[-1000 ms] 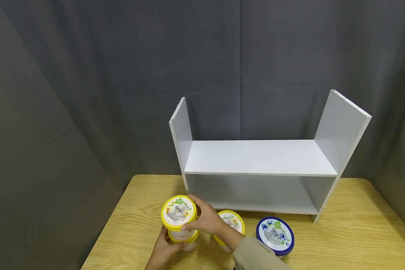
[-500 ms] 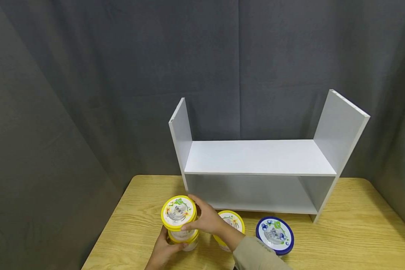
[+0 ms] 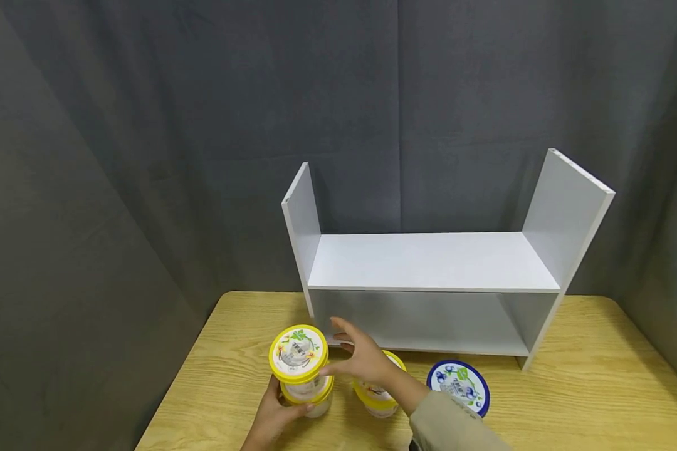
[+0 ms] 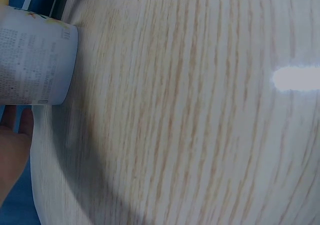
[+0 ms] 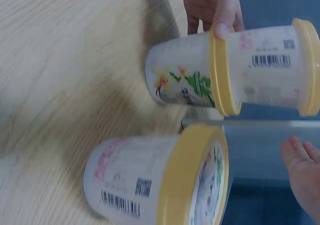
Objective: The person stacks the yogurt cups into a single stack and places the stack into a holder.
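Observation:
Two yellow-lidded tubs stand stacked at the table's left in the head view. The upper tub [image 3: 298, 352] rests upright on the lid of the lower tub [image 5: 182, 75]. My left hand [image 3: 273, 413] grips the lower tub from the left, its thumb on the yellow lid rim in the right wrist view. Just right of the upper tub, my right hand [image 3: 367, 360] is spread and holds nothing; the right wrist view shows its fingers apart from that tub. A third yellow-lidded tub [image 5: 135, 180] stands on the table, partly hidden by the right forearm in the head view.
A white two-level shelf [image 3: 434, 261] stands behind the tubs, with upright side panels. A blue-lidded tub [image 3: 459, 386] is at the right, partly covered by the sleeve [image 3: 451, 423]. The wooden table [image 3: 592, 369] ends at a grey curtain [image 3: 203, 125].
My right hand has let go of the upper tub and moved a little right, its fingers spread. The left hand and the stacked tubs have stayed in place.

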`<state>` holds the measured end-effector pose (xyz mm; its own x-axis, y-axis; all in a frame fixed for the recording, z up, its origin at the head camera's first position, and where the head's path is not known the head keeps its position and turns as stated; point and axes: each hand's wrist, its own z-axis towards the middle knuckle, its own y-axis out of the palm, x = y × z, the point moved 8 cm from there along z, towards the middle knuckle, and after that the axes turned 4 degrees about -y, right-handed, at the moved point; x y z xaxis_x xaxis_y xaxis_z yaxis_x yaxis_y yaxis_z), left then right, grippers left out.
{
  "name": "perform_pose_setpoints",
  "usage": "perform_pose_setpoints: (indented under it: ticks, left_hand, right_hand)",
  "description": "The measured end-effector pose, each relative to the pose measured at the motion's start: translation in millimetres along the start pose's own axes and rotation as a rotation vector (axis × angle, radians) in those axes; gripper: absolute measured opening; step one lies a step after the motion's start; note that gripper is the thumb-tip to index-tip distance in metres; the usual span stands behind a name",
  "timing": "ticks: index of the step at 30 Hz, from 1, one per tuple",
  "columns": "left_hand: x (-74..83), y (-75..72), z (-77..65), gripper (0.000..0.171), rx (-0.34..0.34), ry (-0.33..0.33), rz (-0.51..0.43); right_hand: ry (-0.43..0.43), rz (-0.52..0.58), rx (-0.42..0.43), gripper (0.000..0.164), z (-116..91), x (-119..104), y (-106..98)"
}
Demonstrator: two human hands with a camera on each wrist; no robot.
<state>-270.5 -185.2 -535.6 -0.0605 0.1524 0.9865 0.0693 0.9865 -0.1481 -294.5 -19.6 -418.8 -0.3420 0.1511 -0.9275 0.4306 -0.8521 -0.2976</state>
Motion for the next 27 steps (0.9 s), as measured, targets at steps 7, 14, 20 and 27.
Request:
perform_pose_setpoints:
  ticks: [7, 14, 20, 27]
  left_hand:
    - [-0.2, -0.9, 0.9, 0.082, 0.025, -0.011, 0.021]
    - [0.8, -1.2, 0.6, 0.081, 0.041, -0.013, 0.012]
    - [-0.1, -0.7, 2.2, 0.082, 0.044, -0.015, 0.012]
    - [1.5, -1.4, 0.0, 0.084, 0.035, -0.019, 0.008]
  right_hand:
    - [0.029, -0.012, 0.051, 0.085, -11.4, 4.1, -25.3]
    - [0.022, 0.038, 0.049, 0.081, -28.5, 6.6, -39.0]
    - [0.031, 0.069, 0.05, 0.077, -45.6, 7.8, -50.4]
    - [0.06, 0.058, 0.085, 0.076, -67.0, 12.5, -64.4]
